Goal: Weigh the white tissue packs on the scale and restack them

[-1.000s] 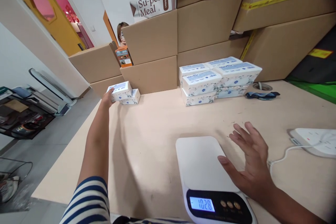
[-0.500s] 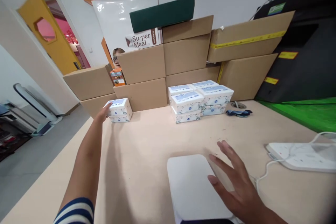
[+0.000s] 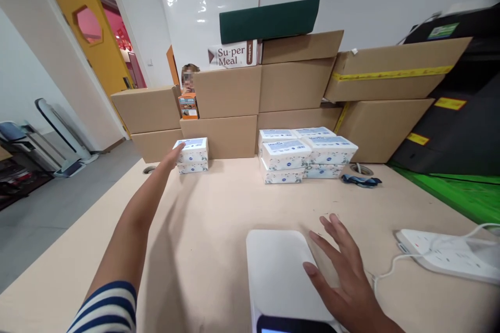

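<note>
At the far left of the table, my left hand [image 3: 175,156] grips the upper of two stacked white tissue packs [image 3: 193,150]. Its thumb lies on the pack's top; the other fingers are mostly hidden at the left side. My right hand [image 3: 344,273] is open, fingers spread with nothing in them, over the right edge of a white flat device [image 3: 287,270]. A dark screen shows at that device's near end. Further back, a two-layer group of tissue packs [image 3: 286,156] with blue print stands in the middle, apart from my left hand's stack.
Cardboard boxes [image 3: 226,93] form a wall along the table's back, topped by a dark green box [image 3: 269,20]. A blue cloth strap [image 3: 361,181] lies right of the packs. A white power strip [image 3: 449,252] with cables sits at right. A person's head [image 3: 189,78] shows behind the boxes.
The view has shifted and levelled, so things appear further right. My left hand stays on the same tissue pack. My right hand remains spread beside the white device.
</note>
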